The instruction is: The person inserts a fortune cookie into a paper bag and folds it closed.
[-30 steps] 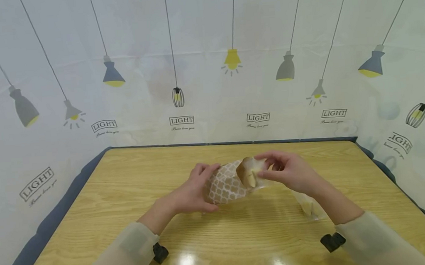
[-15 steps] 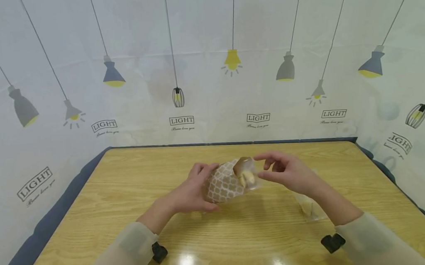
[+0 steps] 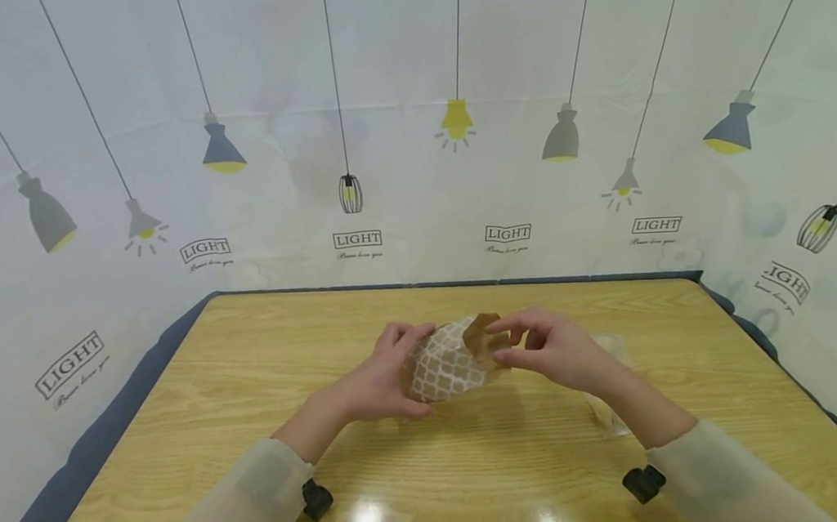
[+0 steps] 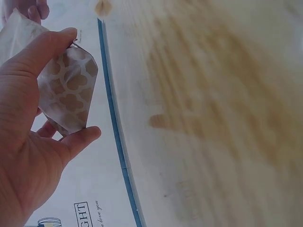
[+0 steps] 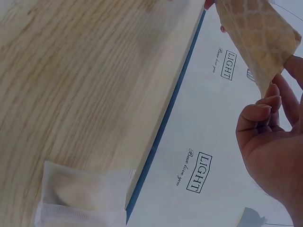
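Note:
A brown paper bag (image 3: pixel 444 361) with a white lattice pattern is held above the table, its mouth facing right. My left hand (image 3: pixel 379 379) grips its left end, thumb and fingers on opposite sides, as the left wrist view also shows. At the bag's mouth is my right hand (image 3: pixel 554 349), with thumb and index finger at the rim. In the right wrist view, the fingers of the right hand (image 5: pixel 274 127) touch two edges of the bag (image 5: pixel 258 33). What lies inside the bag is hidden. A translucent packet (image 5: pixel 80 194) with pale contents lies on the table.
The wooden table (image 3: pixel 420 474) has a dark blue border along its back and sides. Behind it hangs a pale backdrop (image 3: pixel 411 163) printed with lamps and lettering. A black wrist mount (image 3: pixel 644 483) sits at the right sleeve.
The pale piece in a clear wrapper that showed at the bag's mouth is out of sight now. My right hand let go of it, then moved left onto the rim. The left hand stayed put.

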Motion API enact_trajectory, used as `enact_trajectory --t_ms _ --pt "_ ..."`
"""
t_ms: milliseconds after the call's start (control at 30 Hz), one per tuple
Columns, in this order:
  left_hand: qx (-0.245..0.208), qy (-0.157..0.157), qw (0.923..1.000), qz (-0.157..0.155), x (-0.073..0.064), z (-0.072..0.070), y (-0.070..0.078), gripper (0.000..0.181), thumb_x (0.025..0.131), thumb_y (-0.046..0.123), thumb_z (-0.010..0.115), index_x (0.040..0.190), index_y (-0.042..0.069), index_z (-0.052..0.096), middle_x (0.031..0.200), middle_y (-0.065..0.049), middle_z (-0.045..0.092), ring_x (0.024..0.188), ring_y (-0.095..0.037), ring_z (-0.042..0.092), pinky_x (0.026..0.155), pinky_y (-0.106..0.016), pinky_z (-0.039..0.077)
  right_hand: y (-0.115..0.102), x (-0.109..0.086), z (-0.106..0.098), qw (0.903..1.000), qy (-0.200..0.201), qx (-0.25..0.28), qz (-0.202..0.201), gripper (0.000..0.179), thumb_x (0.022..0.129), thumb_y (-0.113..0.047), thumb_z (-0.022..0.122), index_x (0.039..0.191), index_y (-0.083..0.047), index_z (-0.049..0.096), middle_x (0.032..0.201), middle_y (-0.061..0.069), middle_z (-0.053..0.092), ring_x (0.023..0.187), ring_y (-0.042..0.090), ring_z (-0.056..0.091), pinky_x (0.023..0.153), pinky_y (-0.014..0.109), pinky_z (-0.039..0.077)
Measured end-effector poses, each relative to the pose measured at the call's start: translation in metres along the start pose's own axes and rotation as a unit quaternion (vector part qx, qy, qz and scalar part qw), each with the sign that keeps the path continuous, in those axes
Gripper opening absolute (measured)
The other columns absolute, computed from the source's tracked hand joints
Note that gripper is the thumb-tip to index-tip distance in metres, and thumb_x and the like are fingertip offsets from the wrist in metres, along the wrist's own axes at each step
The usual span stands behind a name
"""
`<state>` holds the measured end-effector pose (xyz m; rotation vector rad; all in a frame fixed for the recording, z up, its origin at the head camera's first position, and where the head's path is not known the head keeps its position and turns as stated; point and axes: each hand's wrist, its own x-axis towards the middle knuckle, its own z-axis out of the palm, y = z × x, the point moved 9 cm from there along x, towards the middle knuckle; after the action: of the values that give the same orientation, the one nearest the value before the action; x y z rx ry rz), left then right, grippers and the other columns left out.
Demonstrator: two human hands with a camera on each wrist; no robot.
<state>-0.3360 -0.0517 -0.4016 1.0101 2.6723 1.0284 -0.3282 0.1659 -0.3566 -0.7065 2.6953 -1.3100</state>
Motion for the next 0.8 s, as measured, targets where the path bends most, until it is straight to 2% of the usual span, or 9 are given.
enact_trajectory --t_ms 200,367,633,800 --pt "0.004 0.0 1.0 0.0 0.0 0.001 -0.001 0.117 0.069 0.027 0.094 0.16 0.033 0.02 0.145 -0.003 0.028 0.133 -0.023 0.035 0.111 -0.046 0.044 -0.002 -0.003 -0.001 1.0 0.0 -0.002 0.0 0.035 0.093 -0.038 0.074 0.127 -0.028 0.069 0.106 0.004 0.062 0.064 0.014 0.049 0.052 0.027 0.046" --pt "0.004 0.003 1.0 0.002 0.0 0.0 -0.001 0.118 0.068 0.025 0.094 0.16 0.034 0.021 0.146 -0.003 0.028 0.133 -0.023 0.034 0.109 -0.045 0.045 0.003 -0.009 -0.009 0.9999 0.008 -0.008 0.009 0.036 0.094 -0.041 0.072 0.128 -0.03 0.068 0.103 0.004 0.062 0.065 0.015 0.05 0.053 0.029 0.046" --pt "-0.001 0.003 1.0 0.002 -0.002 -0.001 -0.001 0.113 0.071 0.028 0.094 0.16 0.029 0.023 0.143 -0.003 0.029 0.133 -0.025 0.033 0.11 -0.048 0.043 0.023 -0.027 -0.031 0.9992 0.022 -0.007 0.032 0.032 0.096 -0.04 0.07 0.127 -0.033 0.067 0.108 0.005 0.064 0.071 0.021 0.055 0.058 0.031 0.049" --pt "-0.009 0.001 1.0 0.002 -0.003 -0.001 0.0 0.113 0.071 0.026 0.094 0.16 0.028 0.024 0.142 -0.003 0.029 0.133 -0.024 0.033 0.111 -0.048 0.042 0.046 -0.043 -0.043 0.9984 0.023 -0.005 0.051 0.031 0.097 -0.04 0.069 0.127 -0.031 0.067 0.105 0.006 0.067 0.075 0.032 0.058 0.061 0.033 0.051"
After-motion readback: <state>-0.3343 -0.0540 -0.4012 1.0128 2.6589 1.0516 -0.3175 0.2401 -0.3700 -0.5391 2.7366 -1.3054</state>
